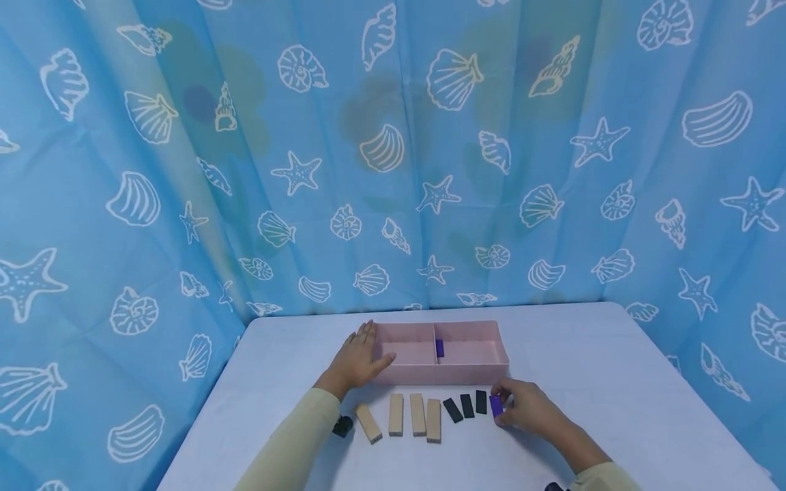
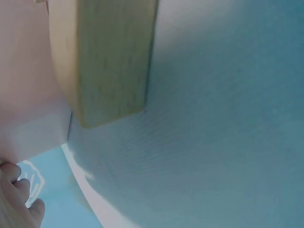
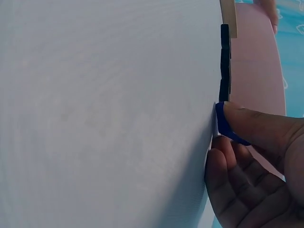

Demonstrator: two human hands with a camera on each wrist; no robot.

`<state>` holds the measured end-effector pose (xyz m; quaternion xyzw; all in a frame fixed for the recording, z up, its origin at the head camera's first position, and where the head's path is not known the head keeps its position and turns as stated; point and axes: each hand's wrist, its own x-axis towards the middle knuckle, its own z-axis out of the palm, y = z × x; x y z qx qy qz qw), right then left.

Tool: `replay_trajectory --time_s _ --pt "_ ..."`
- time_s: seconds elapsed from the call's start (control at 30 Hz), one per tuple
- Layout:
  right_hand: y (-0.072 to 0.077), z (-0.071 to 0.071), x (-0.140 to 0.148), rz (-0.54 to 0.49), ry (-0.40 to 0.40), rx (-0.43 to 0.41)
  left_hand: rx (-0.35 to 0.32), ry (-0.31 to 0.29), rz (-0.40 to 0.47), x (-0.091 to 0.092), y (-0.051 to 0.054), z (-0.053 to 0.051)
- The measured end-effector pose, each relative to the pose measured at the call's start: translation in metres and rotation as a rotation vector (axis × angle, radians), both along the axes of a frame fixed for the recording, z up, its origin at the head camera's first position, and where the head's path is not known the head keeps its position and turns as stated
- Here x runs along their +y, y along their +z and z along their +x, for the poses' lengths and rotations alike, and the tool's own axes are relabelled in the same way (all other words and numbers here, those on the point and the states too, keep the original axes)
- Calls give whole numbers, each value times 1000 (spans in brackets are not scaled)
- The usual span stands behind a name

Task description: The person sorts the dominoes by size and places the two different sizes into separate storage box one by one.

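My right hand (image 1: 527, 407) pinches a small purple block (image 1: 496, 406) between thumb and fingers at the right end of a row on the table. In the right wrist view the thumb lies over the block (image 3: 224, 121). My left hand (image 1: 356, 358) rests on the left end of a pink two-compartment box (image 1: 442, 374), fingers along its side and thumb stretched over the front. Another purple block (image 1: 439, 348) is in the right compartment, near the divider (image 1: 436, 341). Beside the held block lie three black blocks (image 1: 467, 406).
Several plain wooden blocks (image 1: 396, 414) continue the row leftward. A dark green object (image 1: 343, 426) is partly hidden by the left sleeve (image 1: 297, 436). The white table (image 1: 559, 354) ends at a blue shell-patterned curtain (image 1: 430, 225).
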<state>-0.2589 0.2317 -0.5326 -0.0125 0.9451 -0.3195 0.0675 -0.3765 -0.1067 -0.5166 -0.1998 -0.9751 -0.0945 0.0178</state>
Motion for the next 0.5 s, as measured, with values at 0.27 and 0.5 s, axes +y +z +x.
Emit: replay_trajectory --time_s 0.27,0.5 --pt "1 1 -1 -53 4 -5 19 -3 -18 1 0 1" --pt "-1 -1 4 -71 14 3 18 3 -47 1 -1 -2"
